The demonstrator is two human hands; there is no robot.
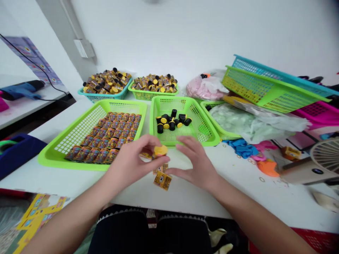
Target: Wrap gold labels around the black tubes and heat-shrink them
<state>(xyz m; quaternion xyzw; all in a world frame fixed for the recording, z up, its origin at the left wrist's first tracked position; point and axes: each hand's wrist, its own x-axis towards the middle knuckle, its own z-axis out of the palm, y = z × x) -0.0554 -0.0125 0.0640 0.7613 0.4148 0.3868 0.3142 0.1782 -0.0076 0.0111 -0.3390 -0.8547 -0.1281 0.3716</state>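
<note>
My left hand (pixel 131 162) is closed on a small tube with a yellow cap (pixel 160 151), held just above the white table (pixel 185 197). My right hand (pixel 197 164) hovers beside it, fingers curled and slightly apart, thumb and fingertip near a printed label wrapper (pixel 162 180) that hangs below the tube. Whether the right fingers pinch the wrapper is unclear. Beyond the hands stands a green basket (pixel 209 135) holding several black tubes with yellow caps (pixel 172 121). To the left, a wide green tray (pixel 53 151) holds neat rows of labelled tubes (pixel 108 137).
Two baskets of labelled tubes, teal (pixel 106 94) and green (pixel 152 94), stand at the back. At the right are a pink bag (pixel 205 88), a basket with plastic film (pixel 238 121), stacked empty baskets (pixel 267 88), blue cloth (pixel 242 146) and a fan (pixel 325 155). A blue tool (pixel 21 90) lies far left.
</note>
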